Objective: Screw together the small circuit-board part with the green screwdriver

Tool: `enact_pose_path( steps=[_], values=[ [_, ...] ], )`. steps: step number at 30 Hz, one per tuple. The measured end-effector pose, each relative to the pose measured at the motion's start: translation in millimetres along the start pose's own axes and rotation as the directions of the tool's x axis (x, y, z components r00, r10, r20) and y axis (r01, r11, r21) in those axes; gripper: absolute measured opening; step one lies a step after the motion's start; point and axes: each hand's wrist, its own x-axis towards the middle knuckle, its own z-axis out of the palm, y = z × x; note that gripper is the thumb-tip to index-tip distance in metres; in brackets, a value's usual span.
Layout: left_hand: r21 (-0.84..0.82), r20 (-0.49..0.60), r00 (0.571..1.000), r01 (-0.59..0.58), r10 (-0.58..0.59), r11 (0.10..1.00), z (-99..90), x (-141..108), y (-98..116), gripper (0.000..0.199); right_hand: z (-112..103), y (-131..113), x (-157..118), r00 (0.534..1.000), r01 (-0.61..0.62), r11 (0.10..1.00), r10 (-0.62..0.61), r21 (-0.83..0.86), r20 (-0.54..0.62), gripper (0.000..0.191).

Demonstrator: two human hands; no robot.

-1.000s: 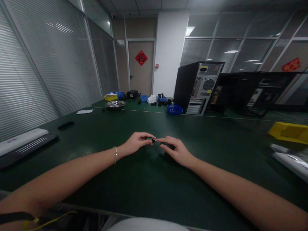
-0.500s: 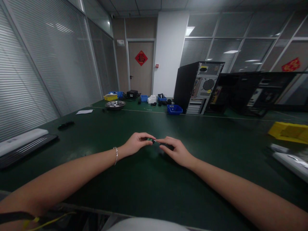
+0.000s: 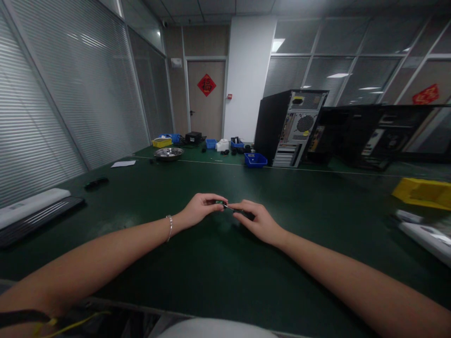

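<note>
My left hand [image 3: 204, 208] pinches a small green circuit board [image 3: 220, 203] between thumb and fingertips, just above the dark green tabletop [image 3: 211, 263]. Fingers cover most of the board. From the right, my right hand [image 3: 259, 219] grips a screwdriver [image 3: 229, 207] by its dark handle, index finger stretched along it. Its thin metal shaft points left, and the tip meets the board's near right edge. Whether the tip touches a screw is too small to tell.
A metal bowl [image 3: 169, 154], a blue bin [image 3: 255, 160] and a computer tower [image 3: 291, 129] stand farther back. To the left lie a keyboard [image 3: 42, 218] and a dark object [image 3: 96, 183]. A yellow bin [image 3: 423, 192] sits at right.
The circuit board has tilted slightly between my left fingers, and the screwdriver's shaft has shifted a little with it. Both hands stay in almost the same place.
</note>
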Motion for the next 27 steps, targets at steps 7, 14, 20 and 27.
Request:
enact_pose_path(
  steps=[7,14,20,27],
  values=[
    [-0.168,-0.017,1.000,0.007,-0.010,0.986,1.4,0,-2,0.028,-2,-3,0,1.000,-0.010,1.000,0.010,0.012,0.029,0.031],
    [-0.310,-0.126,0.992,-0.007,-0.033,0.951,-3.7,6,-12,0.022,-1,0,0,0.999,-0.049,0.999,0.049,0.022,0.002,0.032],
    [-0.340,-0.158,0.983,0.033,-0.092,0.940,-8.5,8,-18,0.029,-1,-1,0,0.997,-0.074,0.997,0.074,0.012,0.005,0.032],
    [-0.259,-0.258,0.956,0.073,-0.142,0.963,-12.2,12,-24,0.026,-2,-2,0,0.998,-0.062,0.998,0.061,0.012,0.006,0.029]
  ],
)
